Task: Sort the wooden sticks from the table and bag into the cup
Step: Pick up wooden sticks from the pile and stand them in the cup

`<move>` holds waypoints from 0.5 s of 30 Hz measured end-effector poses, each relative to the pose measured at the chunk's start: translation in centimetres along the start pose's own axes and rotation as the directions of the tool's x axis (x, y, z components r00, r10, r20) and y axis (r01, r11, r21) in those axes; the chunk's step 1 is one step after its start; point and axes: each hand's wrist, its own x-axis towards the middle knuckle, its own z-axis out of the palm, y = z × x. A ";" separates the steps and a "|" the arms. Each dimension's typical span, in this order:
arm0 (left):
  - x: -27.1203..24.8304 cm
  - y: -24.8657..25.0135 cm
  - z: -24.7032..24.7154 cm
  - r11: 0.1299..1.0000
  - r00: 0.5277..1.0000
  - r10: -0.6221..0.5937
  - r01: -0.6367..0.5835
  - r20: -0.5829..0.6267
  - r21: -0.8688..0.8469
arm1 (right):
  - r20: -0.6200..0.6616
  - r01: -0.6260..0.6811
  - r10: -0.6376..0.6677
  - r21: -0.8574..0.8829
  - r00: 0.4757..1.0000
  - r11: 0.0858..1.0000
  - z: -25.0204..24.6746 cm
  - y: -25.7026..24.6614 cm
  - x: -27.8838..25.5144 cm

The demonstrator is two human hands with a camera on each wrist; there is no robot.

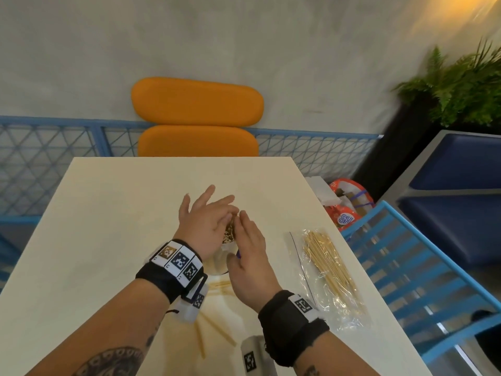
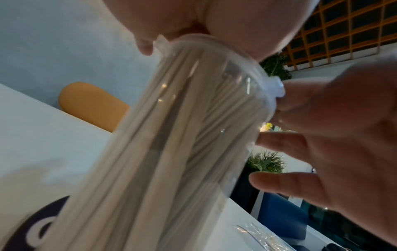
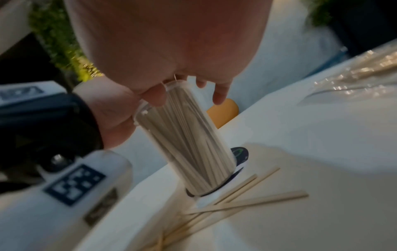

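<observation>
A clear plastic cup (image 1: 219, 263) packed with wooden sticks (image 1: 230, 232) stands mid-table on a dark round mat (image 3: 239, 152). My left hand (image 1: 206, 221) lies against the stick tops from the left with its fingers straight and spread. My right hand (image 1: 249, 251) lies against them from the right, fingers straight. In the left wrist view the right hand (image 2: 322, 135) touches the rim of the cup (image 2: 171, 135). The right wrist view shows the cup (image 3: 187, 144) leaning under both palms. A clear bag (image 1: 328, 270) of sticks lies to the right. Loose sticks (image 1: 217, 332) lie near my wrists.
The cream table (image 1: 122, 213) ends close to the bag on the right. An orange chair (image 1: 198, 118) stands behind it and a blue slatted chair (image 1: 406, 267) at the right. A red shopping bag (image 1: 347, 202) and a plant (image 1: 461, 85) are beyond.
</observation>
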 end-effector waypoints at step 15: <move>-2.3 -0.7 -1.2 0.965 0.976 -0.030 -0.028 0.216 0.259 | 0.119 0.077 -0.026 -0.444 0.993 0.893 -1.9 -1.2 0.6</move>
